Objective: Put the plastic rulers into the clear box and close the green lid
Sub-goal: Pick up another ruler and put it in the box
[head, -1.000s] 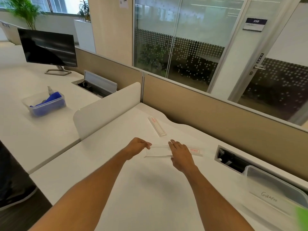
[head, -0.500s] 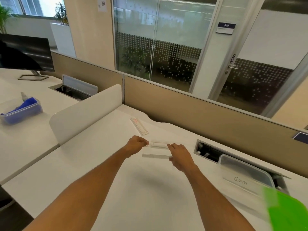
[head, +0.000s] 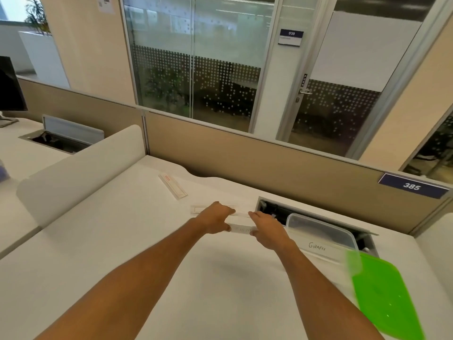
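Observation:
My left hand [head: 215, 220] and my right hand [head: 267, 229] each pinch one end of a clear plastic ruler [head: 241, 228], held level just above the white desk. A second clear ruler [head: 199, 209] lies flat behind my left hand, partly hidden by it. A third ruler [head: 172, 186], with a red label, lies farther back on the left. The clear box [head: 318, 233], marked "Giraffe", stands open right of my right hand. The green lid [head: 384, 295] leans against its near right corner.
A cable tray opening [head: 272, 208] is cut into the desk behind the box. A beige partition [head: 269, 163] runs along the back edge. A white divider [head: 81, 168] bounds the desk on the left, with another desk beyond it.
Both hands have picked one ruler up off the desk and carried it right, toward the box. The view has swung right, bringing the box and green lid further in.

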